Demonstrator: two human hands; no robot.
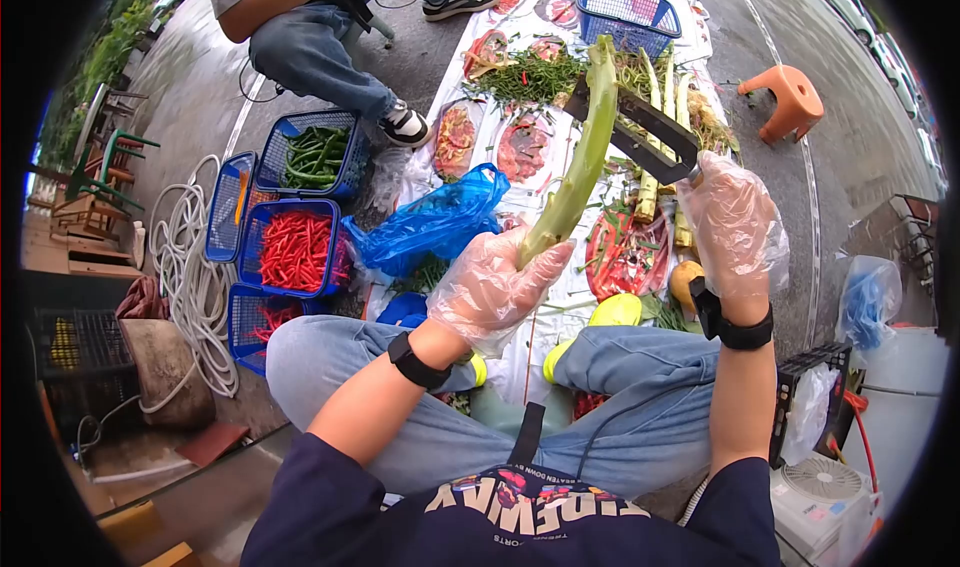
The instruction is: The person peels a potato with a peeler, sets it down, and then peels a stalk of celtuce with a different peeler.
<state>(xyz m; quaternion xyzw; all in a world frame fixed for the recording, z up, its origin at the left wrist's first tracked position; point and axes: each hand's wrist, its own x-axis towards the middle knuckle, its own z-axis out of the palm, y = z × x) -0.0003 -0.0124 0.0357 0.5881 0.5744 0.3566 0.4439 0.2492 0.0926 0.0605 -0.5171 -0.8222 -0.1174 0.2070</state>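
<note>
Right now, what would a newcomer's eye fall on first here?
Probably the long green stalk, raised mid-picture in the left hand, with a dark-framed tool in the right hand crossing behind it. Next, the red chillies in a blue basket at left, near a blue bag. Then the orange stool, upper right.

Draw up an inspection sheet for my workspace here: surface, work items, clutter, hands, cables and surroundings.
Surface: white printed sheet on paved ground, strewn with plant pieces.
Work items: thick green stalk, raised; black-framed tool at its upper part; blade contact cannot be told.
Clutter: blue plastic bag; red peppers and green peppers in blue baskets.
Hands: both in clear plastic gloves; left hand grips the stalk's lower end, right hand the tool.
Cables: thin dark cord near the other person; coiled white hose, left.
Surroundings: orange stool, right; parked vehicles beyond.
</note>
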